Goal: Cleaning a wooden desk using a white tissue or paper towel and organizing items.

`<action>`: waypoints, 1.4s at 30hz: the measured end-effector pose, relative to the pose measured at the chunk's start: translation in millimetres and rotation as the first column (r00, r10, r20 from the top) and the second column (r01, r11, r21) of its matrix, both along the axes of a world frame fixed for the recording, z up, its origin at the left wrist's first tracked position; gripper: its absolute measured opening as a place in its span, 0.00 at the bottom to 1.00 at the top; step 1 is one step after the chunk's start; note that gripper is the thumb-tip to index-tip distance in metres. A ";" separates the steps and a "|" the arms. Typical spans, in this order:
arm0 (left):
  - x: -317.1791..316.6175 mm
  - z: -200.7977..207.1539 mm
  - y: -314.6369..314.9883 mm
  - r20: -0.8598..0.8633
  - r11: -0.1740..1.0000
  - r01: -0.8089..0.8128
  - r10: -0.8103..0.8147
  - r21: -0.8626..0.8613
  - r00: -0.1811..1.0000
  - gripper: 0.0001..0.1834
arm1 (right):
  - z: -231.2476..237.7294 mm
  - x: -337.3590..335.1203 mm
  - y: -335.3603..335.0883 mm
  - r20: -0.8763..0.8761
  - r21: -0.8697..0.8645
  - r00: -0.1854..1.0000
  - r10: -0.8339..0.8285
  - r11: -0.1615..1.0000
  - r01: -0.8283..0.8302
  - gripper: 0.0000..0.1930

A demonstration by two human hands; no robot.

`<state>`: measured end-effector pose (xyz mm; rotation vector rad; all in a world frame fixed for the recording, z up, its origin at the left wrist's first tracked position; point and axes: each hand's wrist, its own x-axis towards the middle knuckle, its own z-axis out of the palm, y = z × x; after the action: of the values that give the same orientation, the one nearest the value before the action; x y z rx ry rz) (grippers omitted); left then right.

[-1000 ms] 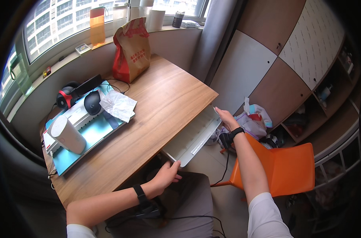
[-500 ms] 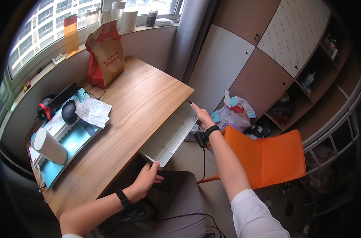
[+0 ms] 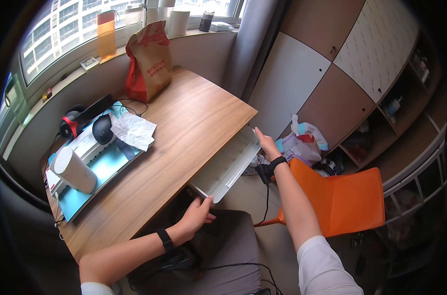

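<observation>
A shallow white drawer (image 3: 227,162) juts out from beneath the front edge of the wooden desk (image 3: 184,132); the part I can see into looks bare. My left hand (image 3: 196,216) is closed on the drawer's near front corner, thumb on the rim and fingers curled below. At the far front corner, my right hand (image 3: 267,143) grips the rim with its thumb on top; its other fingers are partly hidden behind the drawer front. A black band circles each wrist.
On the desk stand a brown paper bag (image 3: 152,66), a white cylinder (image 3: 75,169) and a blue board (image 3: 113,164) with a crumpled tissue (image 3: 135,130) and a black mouse (image 3: 103,129). An orange chair (image 3: 353,201) is right of my right arm. Beyond it lies a pale bag (image 3: 304,145).
The whole scene sits a little further right in the picture, as my head has turned slightly. Both hands keep hold of the drawer, which stays pulled out about the same amount.
</observation>
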<state>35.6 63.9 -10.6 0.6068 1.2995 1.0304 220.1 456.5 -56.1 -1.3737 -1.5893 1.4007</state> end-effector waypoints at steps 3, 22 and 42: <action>0.0 1.7 -0.8 -0.003 1.000 0.000 0.000 -0.005 1.000 0.35 | 1.5 0.4 -3.8 -0.073 -0.131 0.997 0.010 0.991 -0.019 0.36; 1.5 -1.9 -0.8 -0.022 1.000 -0.001 0.002 0.016 1.000 0.35 | 23.6 -10.5 -27.2 0.309 0.498 0.927 -0.214 0.866 0.034 0.35; 3.4 -0.7 -0.9 -0.034 1.000 0.004 -0.003 0.018 0.999 0.35 | 19.3 -0.9 -1.0 0.434 0.213 0.901 -0.026 0.974 -0.075 0.43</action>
<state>39.1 63.0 -11.4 0.6428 1.3196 1.0339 219.2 455.5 -36.8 -1.6043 -1.9846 0.9233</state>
